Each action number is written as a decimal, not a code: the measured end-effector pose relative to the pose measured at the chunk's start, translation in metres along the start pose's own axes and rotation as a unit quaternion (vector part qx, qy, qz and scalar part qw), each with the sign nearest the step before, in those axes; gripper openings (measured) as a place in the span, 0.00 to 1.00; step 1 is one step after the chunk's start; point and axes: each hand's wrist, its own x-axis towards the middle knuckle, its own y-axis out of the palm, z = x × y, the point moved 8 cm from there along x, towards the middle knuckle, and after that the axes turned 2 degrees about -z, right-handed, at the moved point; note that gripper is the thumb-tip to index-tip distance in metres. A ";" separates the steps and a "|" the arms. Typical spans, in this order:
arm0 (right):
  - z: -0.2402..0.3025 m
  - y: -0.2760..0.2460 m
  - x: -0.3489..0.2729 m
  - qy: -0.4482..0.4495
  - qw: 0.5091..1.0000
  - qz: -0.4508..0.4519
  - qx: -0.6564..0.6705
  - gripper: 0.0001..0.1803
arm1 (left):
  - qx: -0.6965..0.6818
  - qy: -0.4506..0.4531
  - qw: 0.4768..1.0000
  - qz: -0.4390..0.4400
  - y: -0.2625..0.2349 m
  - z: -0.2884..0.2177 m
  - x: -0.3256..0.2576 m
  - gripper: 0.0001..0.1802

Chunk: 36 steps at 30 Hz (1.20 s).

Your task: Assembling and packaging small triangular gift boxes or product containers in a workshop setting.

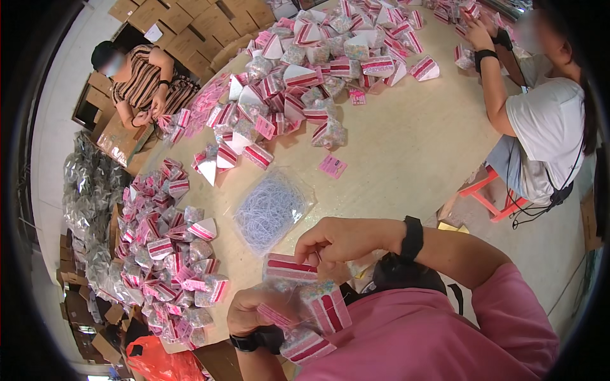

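Note:
In front of my pink shirt, a small bunch of wedge-shaped toy cake slices (330, 312) hangs together, with pink and white layers, a dark red stripe and speckled sides. My left hand (246, 310) is closed around the near side of the bunch, with a pink printed card (274, 315) by its fingers. My right hand (346, 240) pinches at the upper edge of the top cake slice (291, 267); what lies between its fingertips is too small to name. Just beyond my hands lies a clear plastic bag of thin white strings (269, 211).
Cake slices are heaped along the far table (406, 149) and in a pile (171, 254) at left. Loose pink cards (333, 166) lie between. One person (143, 89) works at far left, another (540, 114) at right by a red stool (492, 193). Cartons (190, 38) stand behind.

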 end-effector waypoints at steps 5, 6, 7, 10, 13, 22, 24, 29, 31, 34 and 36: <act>0.003 0.008 0.003 0.000 1.000 -0.001 -0.025 0.10 | 0.001 -0.014 1.000 0.024 0.001 0.000 0.002 0.17; 0.003 0.010 0.005 0.000 1.000 0.001 -0.027 0.08 | 0.008 -0.011 1.000 0.020 0.000 0.000 0.002 0.17; 0.004 0.012 0.006 0.000 1.000 0.010 -0.029 0.07 | 0.016 -0.007 1.000 0.017 -0.001 0.001 0.001 0.17; 0.007 0.015 0.008 -0.001 0.999 0.023 -0.034 0.07 | 0.017 0.005 1.000 0.021 0.001 0.000 0.002 0.18; 0.015 0.010 0.007 -0.047 0.997 -0.008 -0.054 0.08 | -0.007 -0.001 1.000 0.023 0.002 -0.001 0.003 0.18; 0.015 0.005 -0.023 -0.042 0.997 -0.062 -0.033 0.05 | -0.054 0.050 0.996 -0.045 -0.006 0.003 -0.003 0.16; 0.002 0.009 -0.032 0.016 0.996 -0.074 0.055 0.05 | -0.055 0.049 0.996 -0.040 -0.007 0.003 -0.003 0.17; -0.002 0.012 -0.054 0.044 0.987 -0.123 0.089 0.07 | -0.065 0.007 0.998 -0.020 -0.008 0.005 -0.005 0.17; -0.007 0.012 -0.060 0.040 0.982 -0.146 0.109 0.10 | -0.064 0.013 0.998 -0.018 -0.009 0.005 -0.005 0.17; -0.022 0.013 -0.065 0.062 0.978 -0.145 0.136 0.13 | -0.072 0.019 0.997 -0.018 -0.008 0.007 -0.006 0.16; -0.035 0.016 -0.067 0.078 0.975 -0.134 0.158 0.14 | -0.081 0.019 0.996 -0.017 -0.006 0.007 -0.005 0.16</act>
